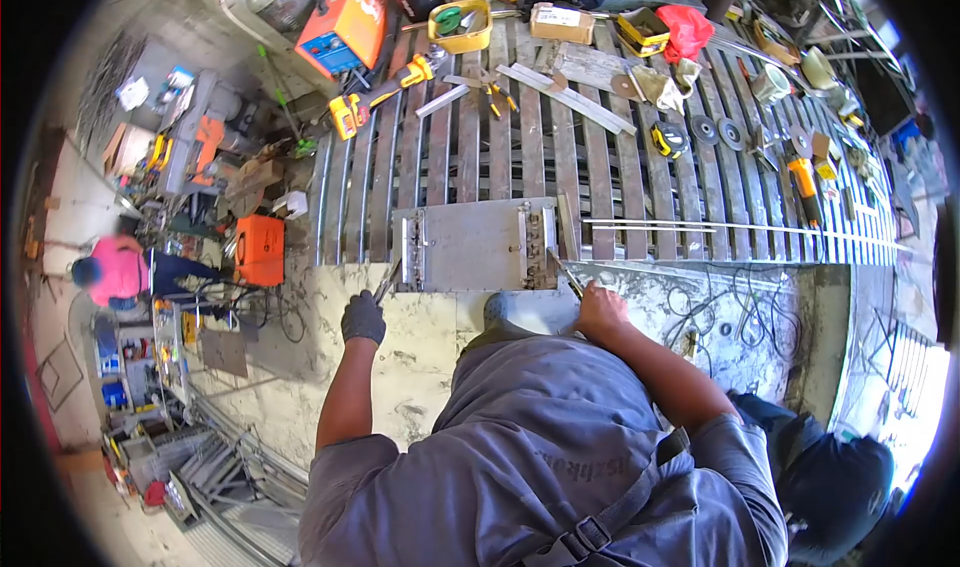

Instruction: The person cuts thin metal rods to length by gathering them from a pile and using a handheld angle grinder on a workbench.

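Observation:
A flat grey metal plate (pixel 470 242) with a raised strip along each side lies at the front edge of the slatted metal bench (pixel 380 192). My left hand (pixel 363 319), in a dark grey glove, is closed on the end of a slim metal tool (pixel 386 283) that reaches to the plate's left side. My bare right hand (pixel 602 313) is closed around another slim metal tool (pixel 570 278), whose far end meets the plate's right side. The kind of each tool is too small to tell.
Along the bench lie a yellow angle grinder (pixel 385 92), pliers (pixel 493 95), metal strips (pixel 570 99), a tape measure (pixel 669 140) and another grinder (pixel 803 189). Long thin rods (pixel 720 228) run rightward. Cables (pixel 735 307) coil on the floor. A person in pink (pixel 118 270) is at far left.

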The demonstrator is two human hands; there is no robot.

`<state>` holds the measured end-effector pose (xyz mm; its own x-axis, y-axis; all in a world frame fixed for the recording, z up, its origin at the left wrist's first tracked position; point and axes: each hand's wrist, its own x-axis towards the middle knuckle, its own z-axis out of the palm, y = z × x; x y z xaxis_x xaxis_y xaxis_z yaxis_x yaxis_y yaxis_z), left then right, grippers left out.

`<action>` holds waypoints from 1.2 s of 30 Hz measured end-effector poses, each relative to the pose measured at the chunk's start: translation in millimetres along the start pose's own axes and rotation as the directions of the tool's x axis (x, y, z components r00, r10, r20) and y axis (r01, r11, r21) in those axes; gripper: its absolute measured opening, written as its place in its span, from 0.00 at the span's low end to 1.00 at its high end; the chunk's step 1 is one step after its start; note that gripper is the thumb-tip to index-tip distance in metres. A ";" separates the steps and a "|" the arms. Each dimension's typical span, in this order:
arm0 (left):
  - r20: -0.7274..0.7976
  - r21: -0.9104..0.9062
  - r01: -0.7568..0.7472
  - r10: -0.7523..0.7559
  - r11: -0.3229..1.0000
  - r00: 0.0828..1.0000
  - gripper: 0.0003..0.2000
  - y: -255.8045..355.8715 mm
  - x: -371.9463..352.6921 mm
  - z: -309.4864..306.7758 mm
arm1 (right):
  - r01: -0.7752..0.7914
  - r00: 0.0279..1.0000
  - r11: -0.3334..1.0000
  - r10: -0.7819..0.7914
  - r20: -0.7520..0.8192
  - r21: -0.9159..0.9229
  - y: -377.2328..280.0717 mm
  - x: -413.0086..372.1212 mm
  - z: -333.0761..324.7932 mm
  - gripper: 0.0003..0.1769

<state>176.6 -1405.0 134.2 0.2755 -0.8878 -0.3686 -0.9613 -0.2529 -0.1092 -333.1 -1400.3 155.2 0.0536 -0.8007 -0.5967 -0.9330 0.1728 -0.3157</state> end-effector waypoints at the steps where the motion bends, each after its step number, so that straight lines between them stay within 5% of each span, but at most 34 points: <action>1: 0.012 -0.031 -0.028 0.028 0.999 1.000 0.17 -5.6 3.8 3.7 | -0.038 0.999 0.999 0.038 0.011 -0.007 -2.3 2.0 1.2 0.20; 6: 0.138 -0.140 -0.072 0.092 0.988 0.986 0.11 -10.6 11.1 -11.7 | -0.128 0.992 0.990 0.128 -0.003 -0.049 -18.8 -11.4 -7.4 0.21; 11: 0.184 0.112 -0.045 0.024 0.993 0.983 0.13 -1.9 18.9 -51.3 | -0.177 0.983 0.984 0.174 -0.065 -0.028 -22.5 -11.8 -4.1 0.17; 21: 0.581 0.463 -0.450 0.122 0.764 0.805 0.19 -39.6 56.1 -142.8 | -0.188 0.980 0.982 0.187 -0.062 -0.009 -30.3 -17.6 -15.5 0.18; 23: 0.724 0.387 -0.509 0.088 0.769 0.684 0.24 -52.3 84.3 -184.9 | -0.176 0.983 0.984 0.176 -0.049 -0.009 -31.6 -15.7 -17.7 0.17; 27: 0.598 0.251 -0.685 0.447 0.684 0.665 0.24 -75.8 182.1 -176.9 | -0.237 0.971 0.969 0.233 -0.063 -0.066 -19.1 -12.5 -14.9 0.13; 28: 0.537 0.086 -0.731 0.587 0.677 0.606 0.22 -84.3 219.8 -156.6 | -0.236 0.971 0.965 0.233 -0.045 -0.115 -11.0 -9.2 -12.0 0.13; 29: 0.457 0.154 -0.637 0.517 0.755 0.723 0.24 -60.6 223.1 -165.1 | -0.230 0.973 0.966 0.229 -0.029 -0.118 -9.4 -10.1 -12.7 0.14; 30: 0.287 -0.053 -0.562 0.551 0.826 0.783 0.23 -48.1 230.8 -158.1 | -0.221 0.975 0.968 0.221 -0.015 -0.122 -9.9 -8.8 -14.5 0.15; 32: 0.157 -0.170 -0.377 0.402 0.911 0.902 0.26 -21.3 239.2 -143.3 | -0.210 0.977 0.968 0.214 0.020 -0.138 -14.8 -5.2 -19.1 0.17; 33: -0.148 0.001 -0.322 0.319 0.947 0.936 0.28 -6.8 215.6 -137.9 | -0.209 0.975 0.966 0.217 0.037 -0.149 -18.5 -3.2 -25.4 0.18; 34: -0.450 0.145 -0.210 0.254 0.967 0.856 0.32 9.9 178.8 -138.8 | -0.209 0.974 0.965 0.220 0.052 -0.159 -18.8 -2.6 -29.9 0.19; 36: -0.525 -0.042 -0.266 0.205 0.963 0.826 0.30 36.8 119.2 -148.2 | -0.186 0.975 0.965 0.204 0.085 -0.184 -13.0 -1.1 -32.5 0.23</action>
<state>173.5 -1577.2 223.1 0.0286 -0.9871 0.1576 -0.9992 -0.0238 0.0318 -332.6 -1420.3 183.8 -0.1082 -0.6969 -0.7090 -0.9759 0.2105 -0.0580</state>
